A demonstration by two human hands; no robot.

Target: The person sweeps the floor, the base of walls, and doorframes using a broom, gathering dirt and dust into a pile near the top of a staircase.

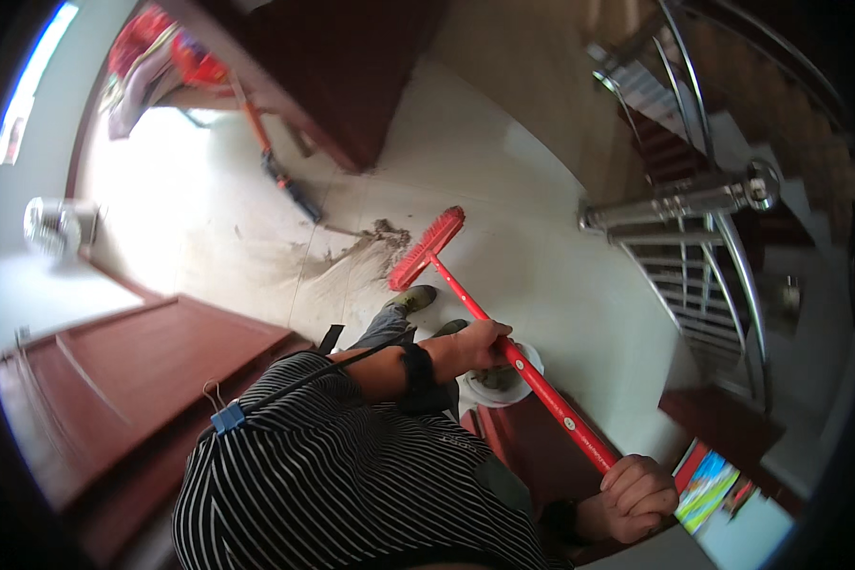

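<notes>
A red push broom (426, 249) with a long red handle (556, 406) slants across the view. My left hand (483, 345) is closed around the handle partway along, with the palm mostly turned out of sight. Up at the handle's end, my right hand (638, 497) makes a fist around it. The bristles rest on the pale tiled floor (470, 178), beside a smear of grey-brown dirt (381, 246). One of my shoes (415, 298) stands close to the broom head. Below my left hand is a white bucket (502, 385) with dark matter inside, partly hidden by handle and arm.
A long orange-and-black tool (278, 178) leans near a dark red cabinet or panel (342, 85). Metal stair railings (684, 203) border the right side. Reddish wooden panelling (157, 385) stands at the left, below a white fan (53, 228). Red cloths (149, 43) hang at the upper left.
</notes>
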